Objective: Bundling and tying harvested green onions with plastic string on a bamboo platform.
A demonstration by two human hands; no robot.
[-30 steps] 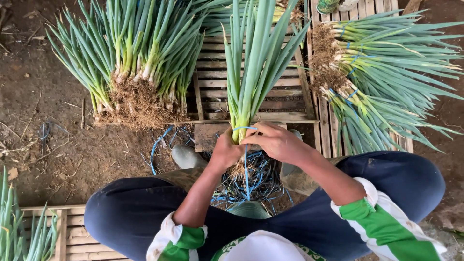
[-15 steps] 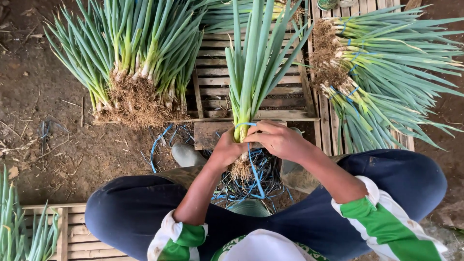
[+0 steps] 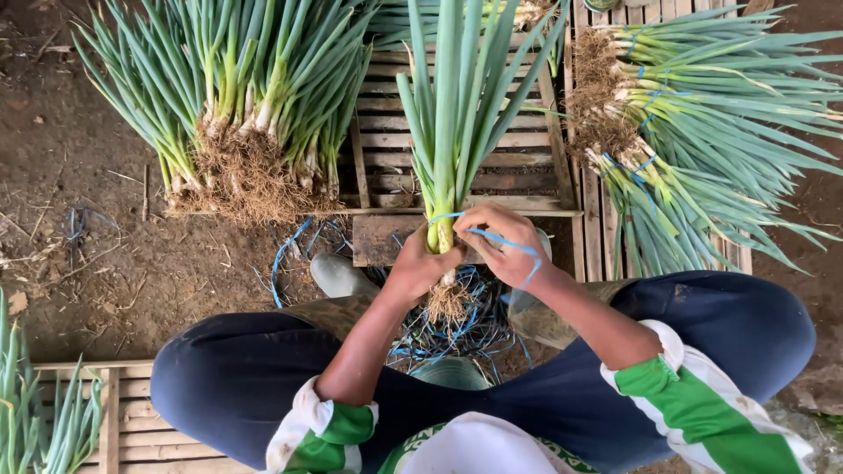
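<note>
Here the left hand (image 3: 420, 268) grips the scallion bunch (image 3: 457, 114) — blue strap (image 3: 500, 239) just above.

The bunch (image 3: 457, 114) between the fingers is green in its leaves, paling to yellow-white at the fingertips, with tan roots (image 3: 448, 303) below them. The strip (image 3: 500, 239) across the right fingers (image 3: 492, 230) is bright blue, as are the strips (image 3: 457, 338) heaped under both hands. The sleeves (image 3: 694, 395) are white with green bands; the trousers (image 3: 237, 377) are dark navy.
</note>
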